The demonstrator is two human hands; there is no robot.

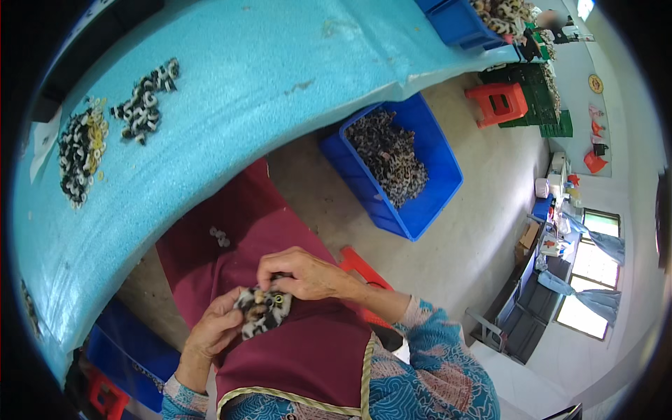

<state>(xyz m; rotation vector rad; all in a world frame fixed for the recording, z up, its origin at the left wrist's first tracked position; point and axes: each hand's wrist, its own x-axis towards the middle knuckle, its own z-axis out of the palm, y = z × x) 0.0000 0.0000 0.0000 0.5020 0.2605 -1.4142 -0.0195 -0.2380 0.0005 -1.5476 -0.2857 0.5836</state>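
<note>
Over my lap, both hands work on a small furry plush animal face [262, 313] in black, white and brown, with a yellow-ringed eye showing on its right side. My left hand [213, 325] grips its left edge, thumb on top. The fingers of my right hand [301, 273] are bent and pinched at its upper edge; whether they also hold some smaller part is hidden. A few small white pieces [220, 236] lie on the maroon apron [294, 357] across my lap.
On the blue-covered table [231, 77] lie black-and-white furry bits [143, 108] and a pile of small black, white and yellow pieces [82, 154]. A blue bin [441, 175] of furry pieces stands on the floor, with a red stool [498, 103] beyond. Another blue bin [448, 21] sits at the table's far end.
</note>
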